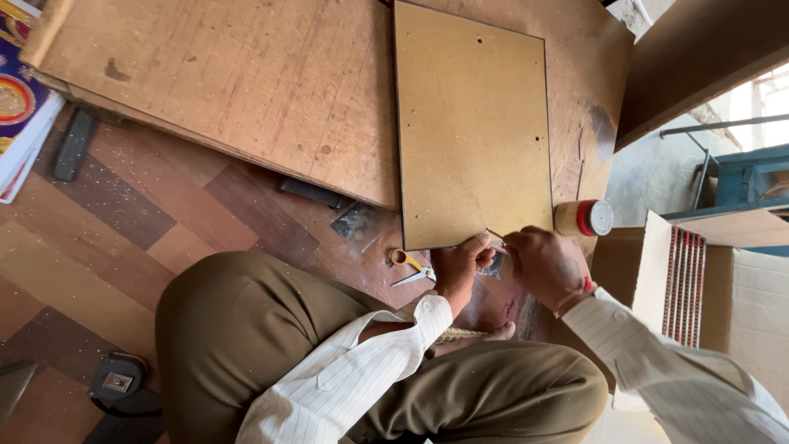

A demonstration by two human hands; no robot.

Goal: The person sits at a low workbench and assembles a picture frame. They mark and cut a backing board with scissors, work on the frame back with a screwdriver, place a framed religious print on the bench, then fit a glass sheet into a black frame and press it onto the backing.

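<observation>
A tan rectangular board (472, 123) with small holes lies on a larger wooden panel (246, 82). Both my hands meet at the board's near edge. My left hand (460, 265) pinches something small there, and my right hand (546, 265) also grips a small thin metal piece (496, 236) at the edge; what exactly it is I cannot tell. Yellow-handled scissors (413, 267) lie on the floor just left of my left hand. I sit with my knees bent, in olive trousers and a white striped shirt.
A jar with a red and white lid (585, 218) stands right of the board. A cardboard box (699, 279) sits at the right. A colourful printed sheet (16, 107) lies far left. A small dark device (117, 382) rests on the floor at the lower left.
</observation>
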